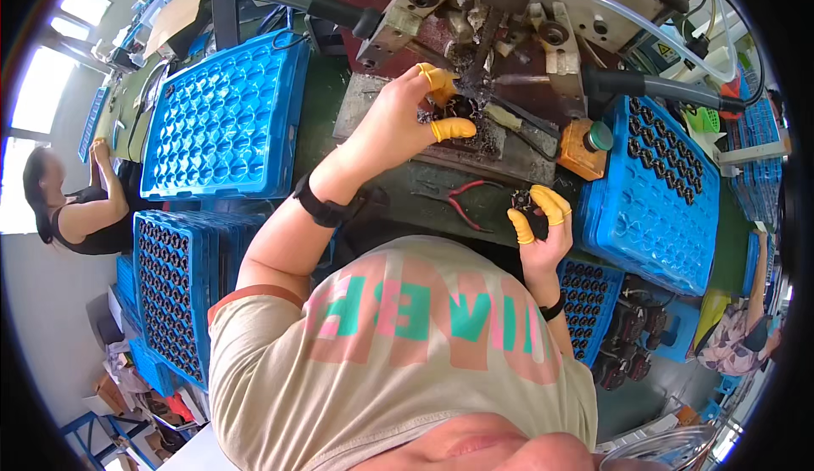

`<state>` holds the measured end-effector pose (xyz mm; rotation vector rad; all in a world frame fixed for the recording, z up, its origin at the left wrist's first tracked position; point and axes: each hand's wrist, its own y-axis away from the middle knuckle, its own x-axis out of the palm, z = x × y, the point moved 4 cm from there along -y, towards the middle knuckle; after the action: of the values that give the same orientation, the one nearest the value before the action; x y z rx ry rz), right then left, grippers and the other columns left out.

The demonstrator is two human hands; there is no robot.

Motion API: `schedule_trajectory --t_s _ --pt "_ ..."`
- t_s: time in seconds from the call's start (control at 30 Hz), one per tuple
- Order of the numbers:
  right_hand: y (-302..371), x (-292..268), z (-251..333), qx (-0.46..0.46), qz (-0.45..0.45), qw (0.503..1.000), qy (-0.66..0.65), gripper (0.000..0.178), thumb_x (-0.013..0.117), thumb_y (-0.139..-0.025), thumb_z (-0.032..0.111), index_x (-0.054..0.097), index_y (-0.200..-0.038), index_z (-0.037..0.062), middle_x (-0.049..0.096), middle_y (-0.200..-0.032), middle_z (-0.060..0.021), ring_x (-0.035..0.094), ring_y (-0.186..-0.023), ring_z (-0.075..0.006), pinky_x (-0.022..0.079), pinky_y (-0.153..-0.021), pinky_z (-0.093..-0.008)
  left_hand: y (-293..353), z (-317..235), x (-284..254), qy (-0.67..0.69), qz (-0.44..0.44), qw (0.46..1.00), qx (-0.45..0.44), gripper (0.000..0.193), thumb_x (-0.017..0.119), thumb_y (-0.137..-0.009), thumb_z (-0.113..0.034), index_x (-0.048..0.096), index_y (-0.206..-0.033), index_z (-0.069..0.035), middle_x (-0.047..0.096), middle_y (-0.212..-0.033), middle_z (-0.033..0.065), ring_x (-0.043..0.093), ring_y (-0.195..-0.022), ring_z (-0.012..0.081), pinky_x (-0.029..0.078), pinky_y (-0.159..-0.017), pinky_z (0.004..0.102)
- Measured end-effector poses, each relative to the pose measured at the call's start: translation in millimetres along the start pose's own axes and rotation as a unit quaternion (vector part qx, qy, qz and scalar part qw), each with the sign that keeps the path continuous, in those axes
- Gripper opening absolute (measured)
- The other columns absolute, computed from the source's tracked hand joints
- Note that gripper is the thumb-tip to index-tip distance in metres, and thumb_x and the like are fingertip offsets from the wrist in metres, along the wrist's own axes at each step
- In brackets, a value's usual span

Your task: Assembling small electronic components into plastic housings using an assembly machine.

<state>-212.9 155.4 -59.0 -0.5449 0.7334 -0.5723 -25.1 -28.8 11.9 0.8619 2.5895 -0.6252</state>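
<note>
Left fingers (454,128): wide around dark part (462,111), beyond pliers (449,195); contact I cannot tell;
Right fingers (551,206): hold another part (522,202), right of pliers;
Nearer dark part: left hand (397,120); long axis unclear

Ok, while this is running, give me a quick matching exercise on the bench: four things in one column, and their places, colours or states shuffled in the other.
Column one
1. Left hand
2. Right hand
3. Pliers
4. Orange container

Column two
A. Red handles, spread apart
B. Topped with a green lid
C. Holding a small dark part
D. At the machine, with yellow covers on thumb and finger

Right pairs: 1-D, 2-C, 3-A, 4-B
</note>
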Motion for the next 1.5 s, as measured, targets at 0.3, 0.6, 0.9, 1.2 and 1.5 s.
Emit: schedule_trajectory --t_s 0.3,0.6,0.9,1.2,1.5 --pt "-34 -13 22 -0.08 -0.075 0.994 0.02 0.039 0.079 -0.078 0.016 0.06 -0.11 0.0021 0.062 -0.116 -0.016 0.057 -0.112 -0.0344 0.044 -0.098 -0.0411 13 -12 -4 -0.113 -0.084 0.986 0.094 0.058 0.084 -0.071 -0.027 0.057 -0.112 0.005 0.059 -0.101 0.0135 0.059 -0.084 0.0263 0.05 -0.075 0.0342" --pt "-72 -12 -9 -0.096 -0.024 0.958 0.268 0.032 0.067 -0.09 0.015 0.056 -0.114 -0.0022 0.058 -0.125 -0.0209 0.052 -0.119 -0.041 0.042 -0.1 -0.0454 54 -31 -130 -0.124 0.084 0.987 -0.056 0.05 0.075 -0.082 -0.02 0.059 -0.127 -0.005 0.067 -0.11 0.0098 0.063 -0.096 0.0201 0.05 -0.085 0.0326" --pt "-72 -24 -13 0.021 -0.006 0.987 0.16 0.038 0.064 -0.093 0.017 0.055 -0.124 -0.0033 0.06 -0.126 -0.0169 0.056 -0.117 -0.028 0.043 -0.099 -0.0357 116 117 -427 -0.438 -0.096 0.834 -0.322 0.029 0.07 -0.078 -0.035 0.074 -0.091 -0.009 0.071 -0.084 0.0081 0.066 -0.076 0.0206 0.051 -0.068 0.0348" --pt "-30 -133 -5 0.112 -0.073 0.988 0.073 0.033 0.065 -0.088 0.001 0.057 -0.12 -0.0024 0.057 -0.121 -0.012 0.054 -0.113 -0.0224 0.044 -0.098 -0.0349 135 242 -496 -0.569 -0.123 0.738 -0.34 0.044 0.069 -0.074 -0.039 0.07 -0.094 0.001 0.068 -0.094 0.0248 0.066 -0.085 0.038 0.051 -0.073 0.0468" --pt "-46 -277 -94 0.242 -0.09 0.953 0.156 0.029 0.074 -0.084 0.012 0.065 -0.109 0.0011 0.067 -0.103 -0.0092 0.063 -0.095 -0.0151 0.049 -0.085 -0.0283 142 282 -559 -0.602 -0.098 0.725 -0.319 0.038 0.066 -0.071 -0.031 0.072 -0.091 0.001 0.068 -0.085 0.0269 0.067 -0.083 0.0406 0.052 -0.079 0.0477"
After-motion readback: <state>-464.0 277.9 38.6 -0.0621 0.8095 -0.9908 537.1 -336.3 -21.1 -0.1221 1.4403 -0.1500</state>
